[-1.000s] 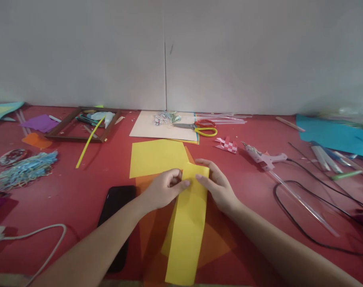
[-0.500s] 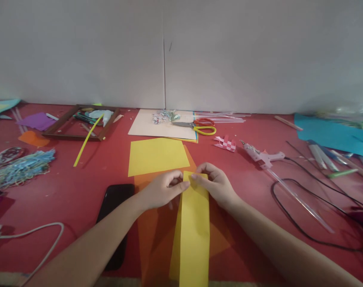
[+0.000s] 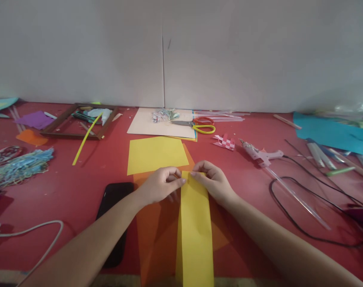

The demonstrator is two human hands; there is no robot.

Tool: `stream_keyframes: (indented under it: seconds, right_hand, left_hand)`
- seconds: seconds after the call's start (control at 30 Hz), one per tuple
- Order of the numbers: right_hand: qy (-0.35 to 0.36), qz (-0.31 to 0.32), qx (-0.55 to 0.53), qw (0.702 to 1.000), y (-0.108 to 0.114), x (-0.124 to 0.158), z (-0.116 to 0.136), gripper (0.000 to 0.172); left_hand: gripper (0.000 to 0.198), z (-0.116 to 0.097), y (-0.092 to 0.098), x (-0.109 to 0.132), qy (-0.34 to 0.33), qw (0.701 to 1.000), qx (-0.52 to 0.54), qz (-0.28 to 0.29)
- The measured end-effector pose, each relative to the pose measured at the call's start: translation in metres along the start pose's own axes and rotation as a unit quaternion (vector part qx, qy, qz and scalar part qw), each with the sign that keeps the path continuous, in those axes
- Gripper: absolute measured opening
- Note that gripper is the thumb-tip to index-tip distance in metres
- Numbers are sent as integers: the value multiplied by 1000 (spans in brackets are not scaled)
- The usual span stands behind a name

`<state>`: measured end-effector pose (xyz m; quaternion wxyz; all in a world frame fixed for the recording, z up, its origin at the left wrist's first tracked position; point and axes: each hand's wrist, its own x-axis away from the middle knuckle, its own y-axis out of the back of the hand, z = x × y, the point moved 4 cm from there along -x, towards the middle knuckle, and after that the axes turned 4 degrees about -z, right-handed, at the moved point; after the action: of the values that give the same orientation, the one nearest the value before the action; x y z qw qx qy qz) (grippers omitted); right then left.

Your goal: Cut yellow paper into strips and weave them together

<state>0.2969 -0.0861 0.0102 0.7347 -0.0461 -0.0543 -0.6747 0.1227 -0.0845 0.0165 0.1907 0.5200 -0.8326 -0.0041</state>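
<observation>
Red desk (image 3: 64, 191) carried a yellow paper strip (image 3: 196, 231) lying on an orange sheet (image 3: 157, 235). Left hand (image 3: 159, 187) and right hand (image 3: 214, 183) pinched its far corners between closed fingers; the lengthwise fold seemed made, its crease likely not yet pressed.

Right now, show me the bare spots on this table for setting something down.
Bare table lies between the blue shredded-paper heap, the black phone and the yellow sheet. A narrower patch lies between the right hand, pinching the yellow paper strip, and the glue gun with its black cord. Crowded: around the scissors and wooden frame, and the far right.
</observation>
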Motion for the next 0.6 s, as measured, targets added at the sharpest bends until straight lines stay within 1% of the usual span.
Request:
stream_keyframes:
  seconds: [0.13, 0.23, 0.33, 0.43, 0.53, 0.6]
  right_hand:
    - [11, -14, 18, 1000, 2, -2, -3, 29]
    - [20, -7, 23, 1000, 2, -2, -3, 25]
    - [35, -4, 41, 999, 2, -2, 0, 23]
    - [70, -5, 69, 995, 2, 0, 4, 20]
    - [99, -12, 76, 992, 1, 2, 6, 17]
    - [98, -17, 67, 993, 2, 3, 6, 18]
  left_hand:
    - [28, 0, 0, 0, 3, 1000, -12, 3]
    - [29, 0, 0, 1, 11, 1000, 1, 4]
    - [30, -3, 1, 1, 11, 1000, 21, -16]
    - [28, -5, 2, 0, 7, 999, 32, -38]
    - [28, -5, 3, 0, 9, 998, 44, -43]
    - [29, -5, 4, 0, 9, 998, 50, -44]
